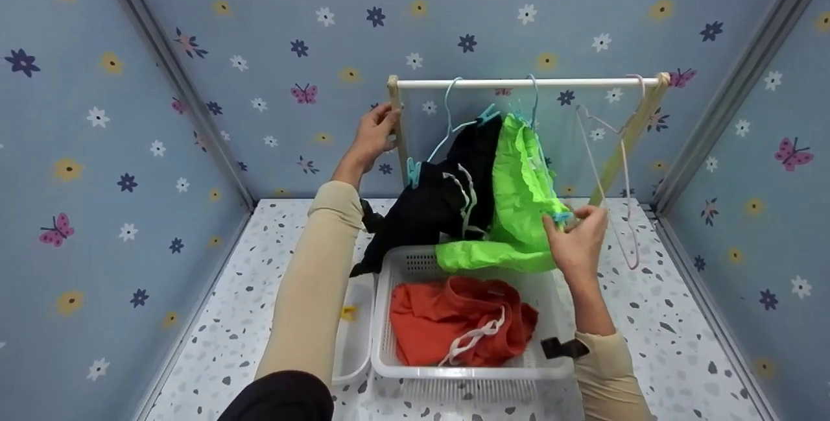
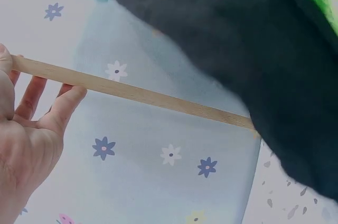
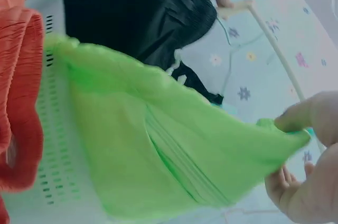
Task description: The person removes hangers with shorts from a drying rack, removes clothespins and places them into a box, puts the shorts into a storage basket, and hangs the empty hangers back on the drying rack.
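Note:
My left hand [image 1: 376,137] grips the upper part of the wooden post [image 2: 153,97] at the left side of a small clothes rack. At the hanger's lower right end, my right hand [image 1: 580,242] pinches a blue clothespin [image 1: 561,216] at the waistband corner of a bright green garment [image 1: 519,200]. The garment's other corner is up by a second clothespin near the rail [image 1: 493,84]. Its lower part drapes over the basket's back rim. To its left, black drawstring bottoms [image 1: 425,200] hang from a blue hanger [image 1: 448,109] by two clothespins.
An orange drawstring garment [image 1: 431,324] lies in the white basket [image 1: 473,373] in front of the rack. Left of it stands a white bin [image 1: 353,336] with a small yellow item inside. A pink hanger [image 1: 626,174] hangs at the rail's right end. Patterned walls enclose the speckled surface.

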`<action>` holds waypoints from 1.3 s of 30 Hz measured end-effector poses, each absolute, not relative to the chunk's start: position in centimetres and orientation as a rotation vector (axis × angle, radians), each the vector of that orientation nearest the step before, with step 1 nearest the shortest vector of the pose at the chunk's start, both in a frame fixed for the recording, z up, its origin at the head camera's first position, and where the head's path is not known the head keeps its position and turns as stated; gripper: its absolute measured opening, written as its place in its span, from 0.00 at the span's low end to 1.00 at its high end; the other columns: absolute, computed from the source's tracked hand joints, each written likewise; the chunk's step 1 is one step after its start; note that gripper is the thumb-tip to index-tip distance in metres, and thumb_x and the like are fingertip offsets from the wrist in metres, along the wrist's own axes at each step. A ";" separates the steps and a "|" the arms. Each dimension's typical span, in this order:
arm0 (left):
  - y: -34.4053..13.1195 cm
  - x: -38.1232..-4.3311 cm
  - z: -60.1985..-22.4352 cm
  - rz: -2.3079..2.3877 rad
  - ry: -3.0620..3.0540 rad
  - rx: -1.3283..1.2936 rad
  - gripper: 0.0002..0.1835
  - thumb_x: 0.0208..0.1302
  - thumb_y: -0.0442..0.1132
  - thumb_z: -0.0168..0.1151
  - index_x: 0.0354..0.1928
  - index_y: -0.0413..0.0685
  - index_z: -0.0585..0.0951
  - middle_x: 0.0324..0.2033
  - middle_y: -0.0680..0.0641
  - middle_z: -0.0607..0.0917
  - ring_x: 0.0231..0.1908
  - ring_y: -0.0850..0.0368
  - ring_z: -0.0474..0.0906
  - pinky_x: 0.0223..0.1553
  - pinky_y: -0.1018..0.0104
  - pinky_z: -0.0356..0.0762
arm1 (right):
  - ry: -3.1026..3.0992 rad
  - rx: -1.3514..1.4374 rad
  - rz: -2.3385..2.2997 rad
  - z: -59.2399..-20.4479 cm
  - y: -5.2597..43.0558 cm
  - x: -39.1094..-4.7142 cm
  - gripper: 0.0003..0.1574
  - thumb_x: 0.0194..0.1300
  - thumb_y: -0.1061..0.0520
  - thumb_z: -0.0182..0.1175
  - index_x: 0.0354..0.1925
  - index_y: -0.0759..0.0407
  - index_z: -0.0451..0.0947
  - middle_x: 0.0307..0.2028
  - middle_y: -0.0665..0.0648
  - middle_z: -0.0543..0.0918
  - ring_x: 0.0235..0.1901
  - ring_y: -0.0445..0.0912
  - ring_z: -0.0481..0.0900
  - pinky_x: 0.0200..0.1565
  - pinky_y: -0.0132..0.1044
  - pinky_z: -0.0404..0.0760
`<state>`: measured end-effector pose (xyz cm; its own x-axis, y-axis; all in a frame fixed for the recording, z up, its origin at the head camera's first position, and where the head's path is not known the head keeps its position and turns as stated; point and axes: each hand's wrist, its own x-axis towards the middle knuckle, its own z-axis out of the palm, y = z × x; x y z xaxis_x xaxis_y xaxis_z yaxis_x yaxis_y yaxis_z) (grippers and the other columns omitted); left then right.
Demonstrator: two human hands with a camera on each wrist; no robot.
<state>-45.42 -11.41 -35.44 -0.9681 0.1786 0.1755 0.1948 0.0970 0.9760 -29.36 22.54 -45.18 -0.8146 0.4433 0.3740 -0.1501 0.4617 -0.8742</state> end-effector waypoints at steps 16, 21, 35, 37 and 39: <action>-11.5 -47.3 -37.5 -2.045 -2.240 -0.399 0.27 0.69 0.56 0.51 0.67 0.58 0.71 0.59 0.48 0.75 0.61 0.48 0.71 0.58 0.47 0.70 | -2.200 -0.474 0.866 -44.7 24.4 -31.0 0.27 0.64 0.39 0.62 0.37 0.62 0.72 0.25 0.71 0.79 0.31 0.70 0.79 0.31 0.61 0.72; -11.4 -46.8 -37.0 -2.079 -2.243 -0.407 0.26 0.71 0.54 0.51 0.67 0.57 0.71 0.60 0.46 0.74 0.63 0.44 0.68 0.58 0.46 0.69 | -2.097 -0.377 0.870 -44.3 24.8 -30.9 0.23 0.62 0.44 0.66 0.33 0.62 0.73 0.21 0.68 0.78 0.28 0.69 0.79 0.30 0.59 0.72; -11.2 -46.5 -36.3 -2.065 -2.259 -0.412 0.26 0.72 0.52 0.50 0.68 0.54 0.69 0.60 0.44 0.73 0.63 0.45 0.68 0.58 0.46 0.69 | -2.001 -0.284 0.879 -42.1 25.6 -29.3 0.22 0.62 0.49 0.67 0.30 0.64 0.70 0.16 0.60 0.70 0.21 0.64 0.74 0.27 0.55 0.69; -11.3 -46.9 -36.9 -2.062 -2.255 -0.402 0.27 0.71 0.54 0.50 0.68 0.56 0.70 0.59 0.46 0.74 0.61 0.47 0.69 0.58 0.46 0.69 | -1.988 -0.282 0.880 -41.8 25.5 -28.9 0.22 0.61 0.49 0.68 0.30 0.65 0.71 0.15 0.60 0.69 0.20 0.64 0.74 0.27 0.56 0.68; -11.3 -47.1 -37.2 -2.040 -2.262 -0.405 0.27 0.70 0.55 0.50 0.68 0.57 0.70 0.59 0.46 0.74 0.61 0.48 0.70 0.57 0.47 0.70 | -1.972 -0.274 0.874 -41.5 25.5 -28.5 0.22 0.61 0.50 0.68 0.30 0.66 0.71 0.15 0.60 0.70 0.20 0.64 0.74 0.27 0.56 0.68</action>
<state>-47.07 -11.33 -37.21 -0.9629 0.1483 0.2254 0.2394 0.0849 0.9672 -28.45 25.55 -41.51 -0.5425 0.5103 0.6673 -0.1515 0.7219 -0.6752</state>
